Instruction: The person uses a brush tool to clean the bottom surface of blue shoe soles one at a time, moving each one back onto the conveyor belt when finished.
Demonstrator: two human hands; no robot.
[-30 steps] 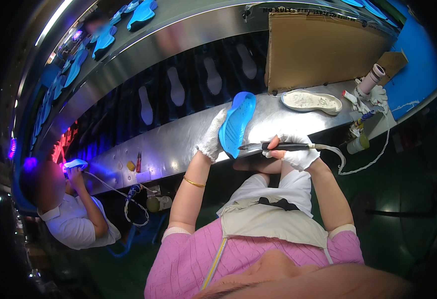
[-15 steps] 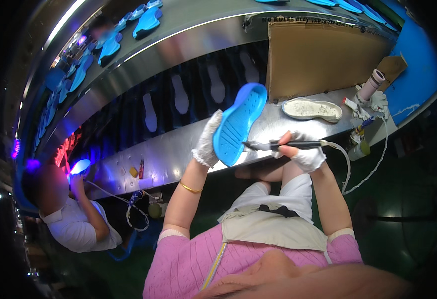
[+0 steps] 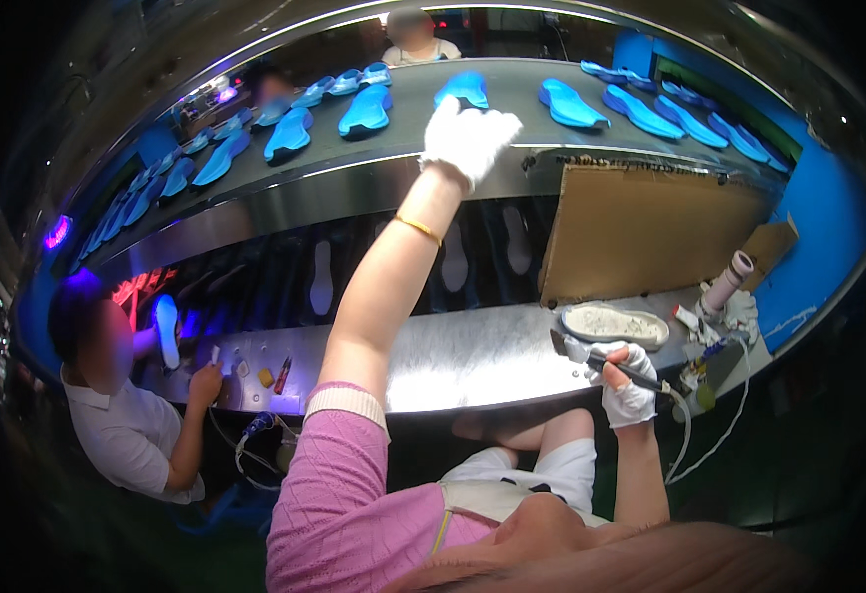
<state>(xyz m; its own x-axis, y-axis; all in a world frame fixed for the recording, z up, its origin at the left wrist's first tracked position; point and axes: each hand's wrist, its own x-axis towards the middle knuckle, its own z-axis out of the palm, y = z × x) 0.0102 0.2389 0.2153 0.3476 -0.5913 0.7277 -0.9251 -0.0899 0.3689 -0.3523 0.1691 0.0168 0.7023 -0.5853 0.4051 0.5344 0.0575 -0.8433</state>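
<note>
My left hand (image 3: 468,143), in a white glove, reaches far forward over the dark belt. Its fingers are curled at the near end of a blue shoe sole (image 3: 463,87) that lies on the belt; the hand hides part of the grip. In my gloved right hand (image 3: 631,385) is a brush (image 3: 613,367) with a black handle and a hose running from its end. The brush head is down by the near left edge of a pale sole-shaped tray (image 3: 616,325) with whitish, crumbly stuff in it, on the metal ledge (image 3: 453,371).
Several blue soles (image 3: 571,104) line the belt (image 3: 418,97). Cardboard (image 3: 655,232) stands upright behind the tray. A pinkish tube (image 3: 728,282) and cloths lie at the right. At the left, a co-worker (image 3: 127,415) holds a sole; another person (image 3: 416,40) is beyond the belt.
My left hand has swung forward from above the ledge to the belt, where a sole lies at its fingers. My right hand has lowered the brush from the sole to beside the tray.
</note>
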